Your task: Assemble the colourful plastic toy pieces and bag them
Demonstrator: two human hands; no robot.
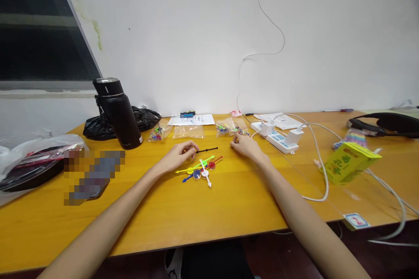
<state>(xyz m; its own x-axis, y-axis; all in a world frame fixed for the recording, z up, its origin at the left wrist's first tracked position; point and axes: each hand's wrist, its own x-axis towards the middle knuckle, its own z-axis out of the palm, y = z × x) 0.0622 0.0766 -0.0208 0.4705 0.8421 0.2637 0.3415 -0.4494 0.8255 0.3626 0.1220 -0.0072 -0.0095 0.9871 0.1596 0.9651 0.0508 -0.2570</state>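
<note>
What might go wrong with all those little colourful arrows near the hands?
1. The coloured arrows lie loose in a small pile between the left hand and the right hand. A sweep of a forearm might scatter them off the table.
2. The white cable loops close beside the right arm. If it snags, it might tug the power strip.

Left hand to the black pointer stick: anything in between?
Nothing visible. The left hand has its fingers right at one end of the black pointer stick, which lies flat on the table. The coloured pointers lie just nearer the person, not across it.
</note>
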